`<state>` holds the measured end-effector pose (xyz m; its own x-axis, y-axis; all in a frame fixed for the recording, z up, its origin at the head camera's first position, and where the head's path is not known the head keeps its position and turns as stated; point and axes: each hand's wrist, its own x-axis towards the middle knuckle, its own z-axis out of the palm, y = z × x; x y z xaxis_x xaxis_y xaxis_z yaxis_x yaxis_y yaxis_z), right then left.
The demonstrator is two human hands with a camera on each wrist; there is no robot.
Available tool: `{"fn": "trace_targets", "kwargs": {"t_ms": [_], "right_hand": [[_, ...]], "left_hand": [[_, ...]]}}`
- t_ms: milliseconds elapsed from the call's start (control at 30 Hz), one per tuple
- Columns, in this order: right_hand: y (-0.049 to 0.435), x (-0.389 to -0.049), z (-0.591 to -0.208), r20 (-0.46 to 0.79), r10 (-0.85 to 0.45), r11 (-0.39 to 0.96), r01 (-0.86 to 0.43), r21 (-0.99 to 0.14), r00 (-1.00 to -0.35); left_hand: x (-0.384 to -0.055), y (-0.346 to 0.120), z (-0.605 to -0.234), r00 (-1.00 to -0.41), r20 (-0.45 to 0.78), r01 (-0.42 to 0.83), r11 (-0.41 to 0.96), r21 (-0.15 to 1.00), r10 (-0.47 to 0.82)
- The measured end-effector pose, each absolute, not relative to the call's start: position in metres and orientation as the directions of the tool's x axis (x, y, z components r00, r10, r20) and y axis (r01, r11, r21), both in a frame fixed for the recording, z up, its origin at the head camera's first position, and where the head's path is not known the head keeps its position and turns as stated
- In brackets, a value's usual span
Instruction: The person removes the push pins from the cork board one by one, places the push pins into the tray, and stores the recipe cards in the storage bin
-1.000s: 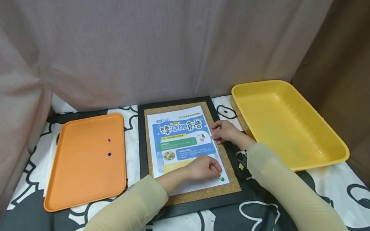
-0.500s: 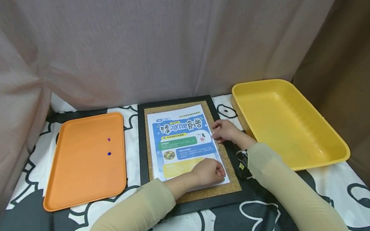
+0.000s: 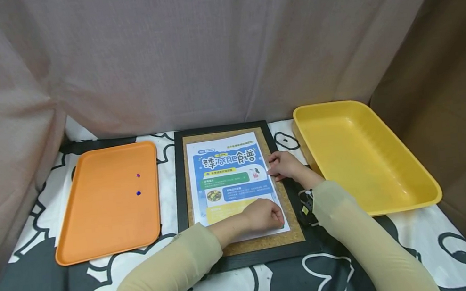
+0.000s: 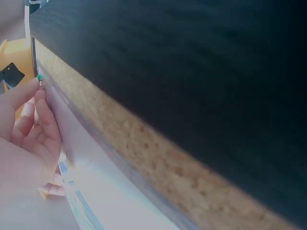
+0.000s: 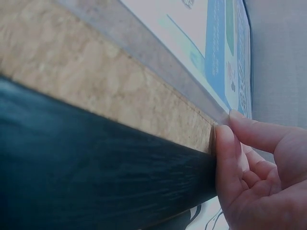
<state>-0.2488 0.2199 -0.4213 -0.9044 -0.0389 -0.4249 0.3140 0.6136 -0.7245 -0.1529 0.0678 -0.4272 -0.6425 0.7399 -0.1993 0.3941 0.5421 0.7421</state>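
A printed poster sheet (image 3: pixel 218 170) lies on a black-framed cork board (image 3: pixel 295 233). At the sheet's lower right corner my left hand (image 3: pixel 262 217) pinches a small green pushpin. In the left wrist view the green pushpin (image 4: pixel 40 76) shows between thumb and finger, its point toward the sheet; the head view mostly hides it. My right hand (image 3: pixel 286 166) is at the sheet's right edge, thumb and index finger close together there. Seen from the right wrist, the thumb (image 5: pixel 249 130) meets the paper's edge and the index finger (image 5: pixel 226 148) is beside the cork.
An orange tray (image 3: pixel 103 211) on the left bears a purple pushpin (image 3: pixel 138 175) and a blue pushpin (image 3: pixel 138 193). A deep yellow bin (image 3: pixel 358 160) stands to the right, near my right forearm. Behind the board hangs a grey curtain (image 3: pixel 206 53).
My left hand has moved slightly right and down to the sheet's corner and taken hold of the green pushpin, which was uncovered before. My right hand has stayed at the sheet's edge.
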Motion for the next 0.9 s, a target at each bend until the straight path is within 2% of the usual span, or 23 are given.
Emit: {"fn": "trace_targets", "kwargs": {"t_ms": [600,767,900], "right_hand": [[0.2193,-0.2486,-0.4200,-0.431,-0.032,0.610,0.324,-0.723,-0.902],[0.2188,-0.2482,-0.4204,-0.429,-0.036,0.611,0.320,-0.724,-0.903],[0.2188,-0.2484,-0.4206,-0.424,-0.036,0.620,0.313,-0.719,-0.905]], "left_hand": [[-0.1565,0.0697,-0.4239,-0.613,-0.251,0.408,0.572,0.712,0.749],[-0.1579,0.0690,-0.4234,-0.611,-0.271,0.370,0.571,0.733,0.744],[-0.1614,0.0672,-0.4221,-0.591,-0.306,0.291,0.551,0.782,0.746]]}}
